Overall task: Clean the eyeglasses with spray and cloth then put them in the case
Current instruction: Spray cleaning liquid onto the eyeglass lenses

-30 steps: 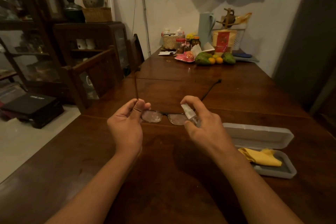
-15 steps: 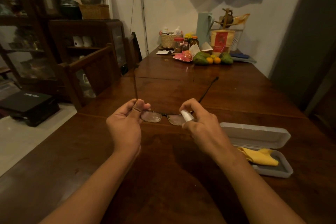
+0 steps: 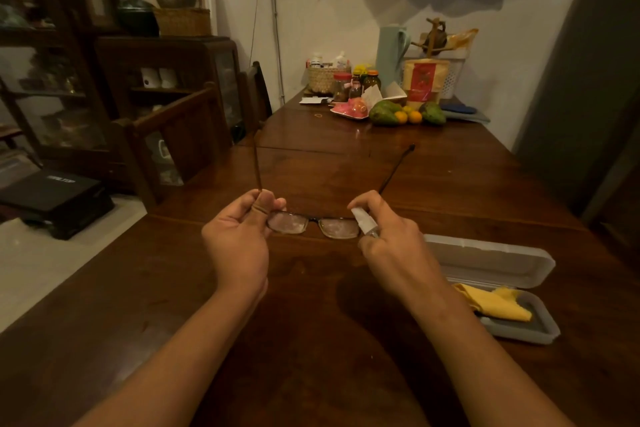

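Observation:
Dark-framed eyeglasses [image 3: 313, 225] hang above the wooden table [image 3: 311, 357], temples unfolded and pointing away from me. My left hand [image 3: 239, 236] pinches the frame's left corner by the hinge. My right hand [image 3: 388, 239] grips a small white spray bottle [image 3: 363, 222], forefinger on its top, nozzle close to the right lens. Both lenses look misted. To the right lies the open grey case [image 3: 491, 262] with a yellow cloth [image 3: 493, 302] in its lower half.
Jars, a basket, a jug, a pink plate and fruit [image 3: 398, 113] crowd the table's far end against the wall. Wooden chairs [image 3: 180, 139] stand along the left side, with dark cabinets behind. A black box [image 3: 52, 198] sits on the pale floor.
The spray bottle has tilted and shifted slightly by the right lens, forefinger staying on its top. The glasses stay held in place; the lenses look a little more fogged.

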